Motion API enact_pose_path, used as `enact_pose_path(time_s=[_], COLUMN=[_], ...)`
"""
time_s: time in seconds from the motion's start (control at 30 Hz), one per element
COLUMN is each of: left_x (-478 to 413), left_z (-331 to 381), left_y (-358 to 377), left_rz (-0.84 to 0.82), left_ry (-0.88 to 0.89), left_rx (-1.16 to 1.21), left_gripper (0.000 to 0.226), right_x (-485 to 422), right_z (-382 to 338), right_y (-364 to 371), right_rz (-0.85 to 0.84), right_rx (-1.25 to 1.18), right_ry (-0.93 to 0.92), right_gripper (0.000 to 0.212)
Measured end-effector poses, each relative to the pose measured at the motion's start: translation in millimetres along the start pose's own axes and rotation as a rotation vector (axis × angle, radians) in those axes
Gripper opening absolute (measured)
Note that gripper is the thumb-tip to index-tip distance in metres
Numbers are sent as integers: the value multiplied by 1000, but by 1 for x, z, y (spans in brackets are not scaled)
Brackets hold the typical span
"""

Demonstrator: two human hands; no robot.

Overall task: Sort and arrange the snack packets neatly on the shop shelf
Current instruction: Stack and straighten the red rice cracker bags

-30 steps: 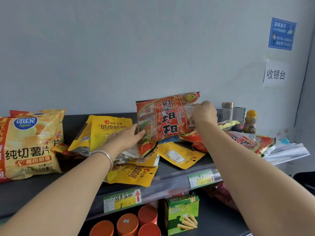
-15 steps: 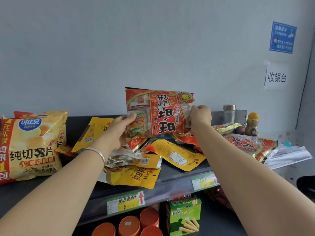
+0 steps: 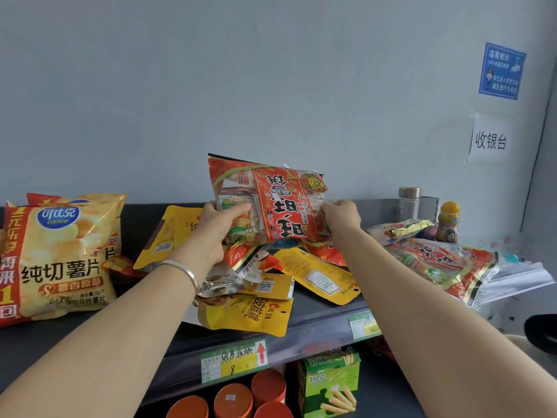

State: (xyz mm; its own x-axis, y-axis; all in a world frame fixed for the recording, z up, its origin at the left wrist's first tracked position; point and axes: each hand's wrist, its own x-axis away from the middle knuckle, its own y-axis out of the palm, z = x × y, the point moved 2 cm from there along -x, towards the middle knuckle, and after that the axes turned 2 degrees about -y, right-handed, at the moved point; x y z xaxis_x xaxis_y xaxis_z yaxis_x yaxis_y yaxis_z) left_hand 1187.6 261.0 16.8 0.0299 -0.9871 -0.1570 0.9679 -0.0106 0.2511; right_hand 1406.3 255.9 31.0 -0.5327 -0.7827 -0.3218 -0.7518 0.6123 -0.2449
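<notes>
A red rice-cracker packet (image 3: 271, 200) is held upside down and nearly upright above the pile on the dark shelf (image 3: 319, 312). My left hand (image 3: 215, 230) grips its left lower edge, and my right hand (image 3: 342, 218) pinches its right edge. Under it lie several yellow walnut pouches (image 3: 250, 315), one more standing at the back (image 3: 171, 233), and a silver-backed packet (image 3: 223, 282). A second red packet (image 3: 437, 267) lies flat to the right. A big yellow potato-chip bag (image 3: 60, 257) stands at the left.
A glass jar (image 3: 408, 203) and a small yellow-capped bottle (image 3: 449, 221) stand at the shelf's back right beside a gold-striped packet (image 3: 401, 230). White plastic (image 3: 518, 279) overhangs the right end. Below are orange lids (image 3: 232, 399) and a green box (image 3: 331, 384). The wall is close behind.
Both hands have lifted the red packet off the pile and stood it more upright. My left hand moved up from the pile and took hold of its left edge.
</notes>
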Motion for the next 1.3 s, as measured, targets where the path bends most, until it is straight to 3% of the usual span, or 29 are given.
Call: enact_pose_path(time_s=[0.13, 0.3, 0.4, 0.57, 0.63, 0.77, 0.9, 1.03, 1.17, 1.3], left_x=[6, 14, 18, 27, 35, 58, 86, 119, 150, 182], left_z=[2, 14, 18, 23, 26, 29, 28, 35, 54, 80], left_y=[-5, -25, -36, -57, -67, -89, -121, -162, -201, -247], left_rz=[27, 83, 165, 350, 400, 530, 585, 612, 534, 617], left_ry=[60, 124, 147, 123, 96, 141, 204, 188, 208, 324], left_rx=[20, 82, 188, 352, 401, 454, 466, 372, 288, 376], left_gripper=[48, 51, 52, 63, 73, 64, 70, 86, 58, 87], right_x=[3, 8, 12, 22, 32, 80, 141, 186, 212, 246], right_z=[-1, -10, -15, -29, -37, -61, -81, -98, -122, -144], right_y=[5, 18, 32, 46, 58, 95, 139, 167, 188, 222], right_rz=[-73, -234, -229, -213, -366, -887, -1114, -1160, -1092, -1061], right_rx=[4, -64, -136, -223, -323, -356, -482, -726, -753, -712], right_ry=[1, 88, 104, 86, 139, 78, 37, 74, 16, -35], right_gripper=[24, 46, 62, 59, 63, 71, 57, 27, 5, 26])
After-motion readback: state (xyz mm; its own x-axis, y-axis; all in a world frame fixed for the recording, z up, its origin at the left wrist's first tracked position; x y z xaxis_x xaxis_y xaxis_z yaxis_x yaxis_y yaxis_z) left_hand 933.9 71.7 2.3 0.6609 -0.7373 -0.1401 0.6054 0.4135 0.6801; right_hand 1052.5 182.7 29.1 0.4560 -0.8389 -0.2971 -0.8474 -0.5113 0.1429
